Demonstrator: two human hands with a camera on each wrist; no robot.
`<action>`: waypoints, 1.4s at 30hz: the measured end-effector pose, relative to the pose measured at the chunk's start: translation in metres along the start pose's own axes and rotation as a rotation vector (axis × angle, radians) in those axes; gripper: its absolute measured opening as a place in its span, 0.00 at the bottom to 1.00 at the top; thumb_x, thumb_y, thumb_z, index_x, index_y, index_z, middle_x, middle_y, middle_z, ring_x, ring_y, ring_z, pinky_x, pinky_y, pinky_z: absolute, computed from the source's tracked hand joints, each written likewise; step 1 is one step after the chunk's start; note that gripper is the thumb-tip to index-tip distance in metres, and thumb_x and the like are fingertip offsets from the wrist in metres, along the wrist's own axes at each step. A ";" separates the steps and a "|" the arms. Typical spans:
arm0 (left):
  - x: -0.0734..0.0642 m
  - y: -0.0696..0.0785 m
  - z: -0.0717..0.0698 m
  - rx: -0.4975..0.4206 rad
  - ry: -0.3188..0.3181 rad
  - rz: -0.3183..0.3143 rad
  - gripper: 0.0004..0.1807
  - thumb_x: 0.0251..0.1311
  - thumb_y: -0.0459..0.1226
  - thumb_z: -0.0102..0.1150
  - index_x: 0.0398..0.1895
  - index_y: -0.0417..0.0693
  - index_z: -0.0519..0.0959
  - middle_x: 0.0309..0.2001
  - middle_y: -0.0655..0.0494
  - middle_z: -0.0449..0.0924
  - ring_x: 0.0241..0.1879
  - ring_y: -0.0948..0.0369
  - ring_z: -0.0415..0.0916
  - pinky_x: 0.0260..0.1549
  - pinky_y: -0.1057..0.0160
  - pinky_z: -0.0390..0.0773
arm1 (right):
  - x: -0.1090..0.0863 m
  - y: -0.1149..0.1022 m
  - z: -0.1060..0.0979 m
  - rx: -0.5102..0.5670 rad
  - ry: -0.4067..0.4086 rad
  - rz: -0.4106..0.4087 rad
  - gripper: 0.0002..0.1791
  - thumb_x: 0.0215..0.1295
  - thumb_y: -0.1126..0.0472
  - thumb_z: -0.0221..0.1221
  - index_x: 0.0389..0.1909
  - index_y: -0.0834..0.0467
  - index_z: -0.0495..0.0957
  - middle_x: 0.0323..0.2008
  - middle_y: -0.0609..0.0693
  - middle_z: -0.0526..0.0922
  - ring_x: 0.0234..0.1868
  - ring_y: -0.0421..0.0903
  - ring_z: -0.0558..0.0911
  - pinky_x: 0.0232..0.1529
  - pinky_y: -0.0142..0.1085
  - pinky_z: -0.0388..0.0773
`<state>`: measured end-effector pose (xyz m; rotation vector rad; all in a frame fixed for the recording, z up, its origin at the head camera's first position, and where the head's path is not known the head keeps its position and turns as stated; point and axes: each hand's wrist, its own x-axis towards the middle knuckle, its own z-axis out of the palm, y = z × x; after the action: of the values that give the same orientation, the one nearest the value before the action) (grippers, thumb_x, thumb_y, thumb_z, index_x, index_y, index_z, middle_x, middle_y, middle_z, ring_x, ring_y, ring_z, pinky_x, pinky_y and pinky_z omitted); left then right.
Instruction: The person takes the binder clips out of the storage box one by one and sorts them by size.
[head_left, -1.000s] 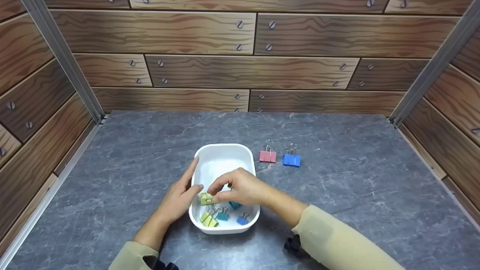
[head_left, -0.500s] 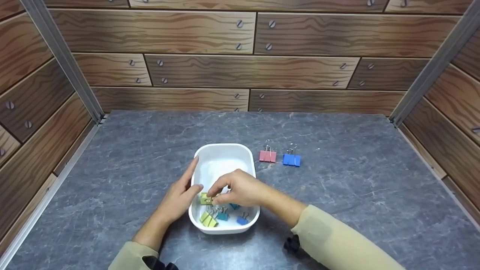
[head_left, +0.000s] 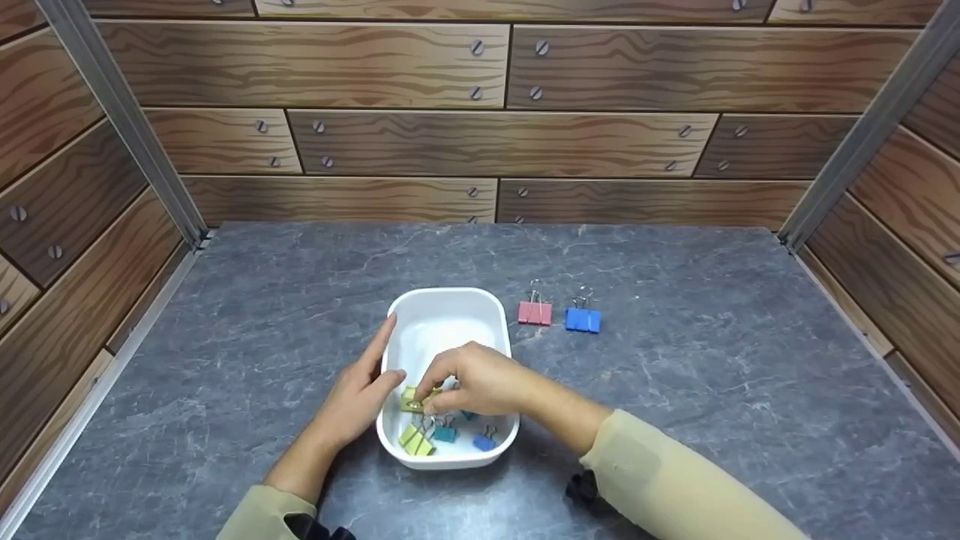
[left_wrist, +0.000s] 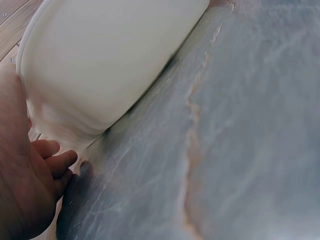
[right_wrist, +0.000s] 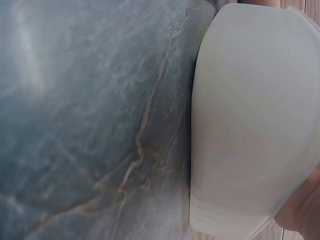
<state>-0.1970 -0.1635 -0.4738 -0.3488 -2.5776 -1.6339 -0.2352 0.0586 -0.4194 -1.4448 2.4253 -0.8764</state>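
A white plastic container [head_left: 450, 296] stands on the table, with several small binder clips in its near half. My left hand [head_left: 356, 397] holds its left wall, thumb over the rim and index finger stretched along the side; in the left wrist view, the other fingers [left_wrist: 60, 162] curl beside the wall. Inside it, my right hand [head_left: 480, 379] pinches a yellow-green binder clip [head_left: 409, 400] with thumb and index finger, covering part of it. Closer to me lie another yellow-green clip [head_left: 417, 441], a teal clip [head_left: 445, 434] and a blue clip [head_left: 484, 442]. Another teal clip is mostly hidden under the right hand.
Right of the container, a pink binder clip [head_left: 535, 313] and a larger blue binder clip [head_left: 583, 320] stand on the grey marbled table [head_left: 712, 360]. Wood-patterned walls [head_left: 420, 142] and metal corner posts [head_left: 120, 112] enclose the table at the back and sides.
My right hand has sunk slightly toward the near end of the container, its fingertips shifting on the yellow-green clip. My left hand and the container have stayed put.
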 end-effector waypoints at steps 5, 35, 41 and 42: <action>0.000 0.000 0.000 0.013 0.008 0.002 0.40 0.65 0.39 0.54 0.76 0.76 0.51 0.70 0.55 0.63 0.62 0.58 0.69 0.55 0.52 0.72 | 0.000 0.001 0.001 -0.010 0.002 -0.016 0.08 0.58 0.53 0.68 0.38 0.48 0.88 0.36 0.34 0.84 0.42 0.34 0.81 0.48 0.35 0.77; 0.000 -0.001 0.000 0.004 0.009 0.038 0.39 0.65 0.38 0.53 0.76 0.72 0.52 0.69 0.50 0.64 0.61 0.55 0.71 0.53 0.52 0.73 | -0.002 -0.002 0.002 -0.031 0.063 0.024 0.05 0.62 0.51 0.62 0.34 0.45 0.86 0.31 0.32 0.82 0.38 0.36 0.81 0.44 0.36 0.78; -0.001 0.000 0.000 0.005 0.020 0.044 0.39 0.65 0.37 0.54 0.76 0.71 0.53 0.70 0.50 0.64 0.61 0.55 0.70 0.54 0.51 0.72 | -0.004 -0.002 0.003 0.000 0.182 0.044 0.06 0.64 0.56 0.61 0.37 0.50 0.86 0.30 0.33 0.83 0.31 0.31 0.76 0.37 0.30 0.75; -0.001 0.000 -0.001 0.004 0.022 0.044 0.39 0.65 0.37 0.54 0.76 0.71 0.53 0.70 0.50 0.64 0.61 0.55 0.70 0.53 0.51 0.73 | -0.003 -0.002 0.004 0.007 0.205 0.052 0.06 0.65 0.56 0.60 0.37 0.51 0.86 0.30 0.33 0.83 0.31 0.32 0.76 0.35 0.30 0.74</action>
<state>-0.1961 -0.1642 -0.4736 -0.3826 -2.5377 -1.6091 -0.2305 0.0594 -0.4220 -1.3418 2.5890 -1.0683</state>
